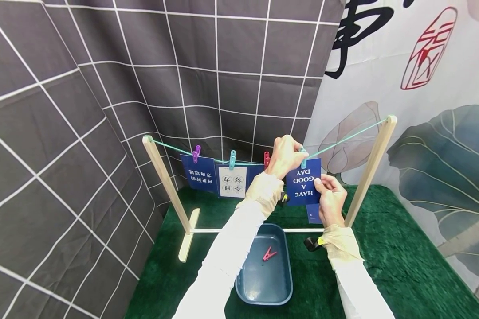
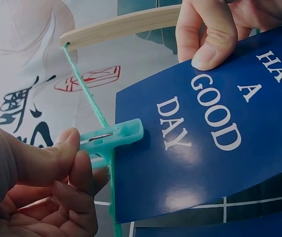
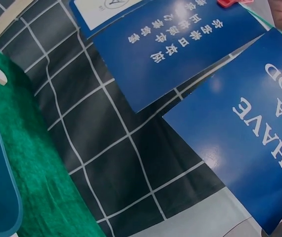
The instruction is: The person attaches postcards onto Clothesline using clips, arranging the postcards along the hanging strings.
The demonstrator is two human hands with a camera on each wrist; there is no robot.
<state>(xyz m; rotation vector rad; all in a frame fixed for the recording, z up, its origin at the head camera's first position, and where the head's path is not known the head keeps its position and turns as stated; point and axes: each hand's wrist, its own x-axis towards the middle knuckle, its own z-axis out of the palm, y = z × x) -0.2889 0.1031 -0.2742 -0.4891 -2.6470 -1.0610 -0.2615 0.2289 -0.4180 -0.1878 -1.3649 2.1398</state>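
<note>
A blue card [image 1: 303,184] lettered "HAVE A GOOD DAY" hangs upside down at the green string [image 2: 89,94]. My left hand [image 1: 285,155] pinches the tail of a teal clothespin [image 2: 116,138] between thumb and forefinger. The clothespin's front end lies over the card's edge and the string. With thumb in front and fingers behind, my right hand [image 1: 332,197] holds the same card by its side edge. Below it, a smaller blue piece of card [image 1: 313,214] shows beside the right fingers.
Other cards [image 1: 199,173] hang to the left under purple [image 1: 196,153], teal [image 1: 232,159] and red [image 1: 267,159] clothespins. Wooden posts [image 1: 369,173] carry the string. A blue basin [image 1: 263,283] on green cloth holds a red clothespin [image 1: 269,254].
</note>
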